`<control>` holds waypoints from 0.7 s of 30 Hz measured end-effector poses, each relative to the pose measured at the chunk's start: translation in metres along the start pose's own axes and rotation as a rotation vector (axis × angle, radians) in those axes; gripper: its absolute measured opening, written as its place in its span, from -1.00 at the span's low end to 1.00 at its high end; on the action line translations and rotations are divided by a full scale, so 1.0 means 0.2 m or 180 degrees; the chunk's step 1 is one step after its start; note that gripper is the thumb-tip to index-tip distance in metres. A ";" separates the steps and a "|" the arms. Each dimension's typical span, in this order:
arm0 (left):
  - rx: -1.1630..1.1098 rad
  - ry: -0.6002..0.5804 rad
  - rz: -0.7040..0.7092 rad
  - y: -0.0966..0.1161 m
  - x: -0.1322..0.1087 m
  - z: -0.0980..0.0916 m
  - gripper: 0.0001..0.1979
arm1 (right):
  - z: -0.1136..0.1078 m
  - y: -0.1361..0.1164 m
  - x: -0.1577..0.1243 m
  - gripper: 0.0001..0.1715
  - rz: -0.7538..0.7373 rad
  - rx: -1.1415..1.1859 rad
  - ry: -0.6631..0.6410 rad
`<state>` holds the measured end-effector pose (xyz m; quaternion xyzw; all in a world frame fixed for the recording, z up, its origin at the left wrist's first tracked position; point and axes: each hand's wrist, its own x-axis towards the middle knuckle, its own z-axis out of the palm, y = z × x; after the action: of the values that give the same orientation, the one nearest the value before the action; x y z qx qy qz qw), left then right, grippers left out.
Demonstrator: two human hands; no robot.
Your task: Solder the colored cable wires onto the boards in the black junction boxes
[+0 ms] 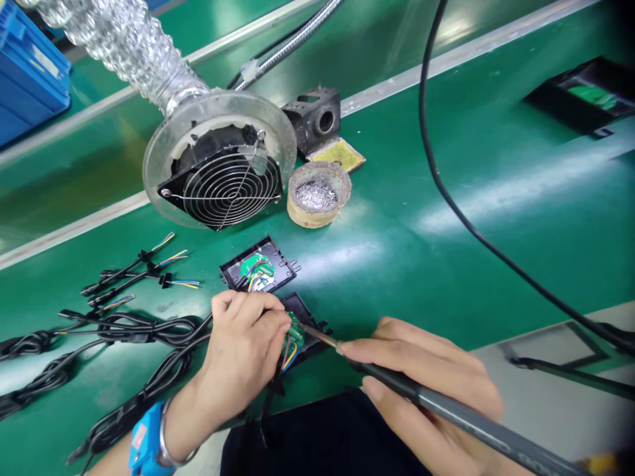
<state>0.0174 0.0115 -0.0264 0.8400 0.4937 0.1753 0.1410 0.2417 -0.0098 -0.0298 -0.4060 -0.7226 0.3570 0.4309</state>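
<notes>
Two black housings, a far housing (258, 268) and a near housing (303, 308), each with a small board inside. One soldering iron (446, 406), its tip on the green board (296, 332) in the near housing. The left hand (243, 344) pinches that board and its wires. The right hand (426, 390) is wrapped pen-style round the iron. Four stripped cable ends (171, 264) lie left. Green bench mat (446, 218). One round dish (317, 215) holds grey solder dross (316, 195), just right of the extractor fan (225, 182).
</notes>
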 end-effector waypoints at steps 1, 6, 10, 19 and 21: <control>-0.0002 0.0016 0.0007 0.00 0.00 0.00 -0.88 | 0.00 -0.01 0.00 -0.66 0.0029 -0.0012 0.0006; 0.0051 -0.0018 0.0005 0.00 0.00 0.00 -0.88 | 0.01 -0.02 -0.01 -0.66 0.0119 0.0048 0.0107; 0.0128 -0.0048 0.0028 0.00 0.00 0.00 -0.87 | 0.03 -0.02 -0.02 -0.67 0.0038 -0.0069 0.0147; 0.0090 -0.0059 0.0025 0.00 0.00 0.00 -0.85 | -0.03 -0.03 -0.06 -0.67 0.0106 -0.0211 0.0133; 0.0080 -0.0077 0.0013 0.00 0.00 0.00 -0.85 | -0.06 -0.05 -0.06 -0.66 0.0152 -0.0333 0.0068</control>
<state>0.0172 0.0109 -0.0265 0.8448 0.4924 0.1592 0.1361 0.2538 -0.0223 -0.0207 -0.4488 -0.7257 0.3246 0.4081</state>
